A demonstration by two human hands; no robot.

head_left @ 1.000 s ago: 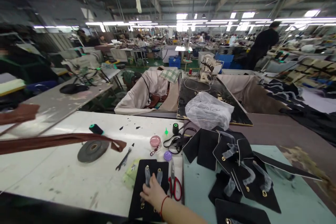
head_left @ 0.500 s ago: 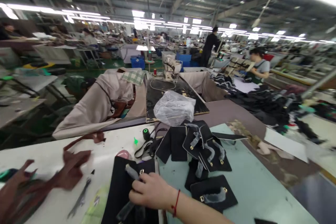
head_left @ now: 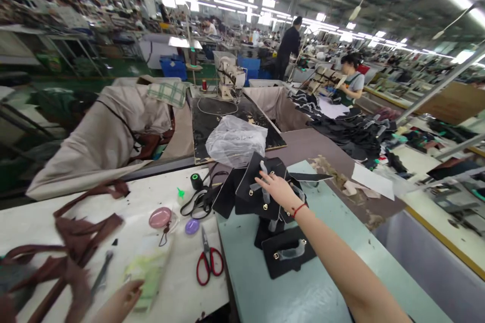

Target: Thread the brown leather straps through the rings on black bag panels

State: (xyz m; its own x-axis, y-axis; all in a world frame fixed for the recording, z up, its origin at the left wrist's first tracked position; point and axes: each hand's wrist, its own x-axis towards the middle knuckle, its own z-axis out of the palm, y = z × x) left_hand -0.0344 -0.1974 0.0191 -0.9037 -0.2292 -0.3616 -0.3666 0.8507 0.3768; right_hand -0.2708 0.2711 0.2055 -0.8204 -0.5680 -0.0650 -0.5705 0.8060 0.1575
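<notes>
Fingers spread, my right hand (head_left: 278, 192) rests on a black panel (head_left: 248, 176) at the top of a pile of black panels with gold fittings and plastic-wrapped straps. Just below the pile, another black panel (head_left: 282, 265) with a wrapped strap (head_left: 291, 252) lies on the pale green surface. My left hand (head_left: 123, 300) is at the bottom left, beside a yellow-green packet (head_left: 146, 272); its fingers are blurred and partly curled. Red-handled scissors (head_left: 206, 255) lie between the hands on the white table.
Brown fabric strips (head_left: 71, 247) lie at left. A pink round case (head_left: 160, 217), a purple disc (head_left: 192, 226) and a black spool (head_left: 196, 180) sit on the white table (head_left: 182, 292). Behind are a clear plastic bag (head_left: 237, 141) and a sewing machine (head_left: 229, 78). Two people are farther back.
My right hand has moved up and right from the white table onto the pile. The black panel there is gone from that spot, exposing the scissors. My left hand has come into view.
</notes>
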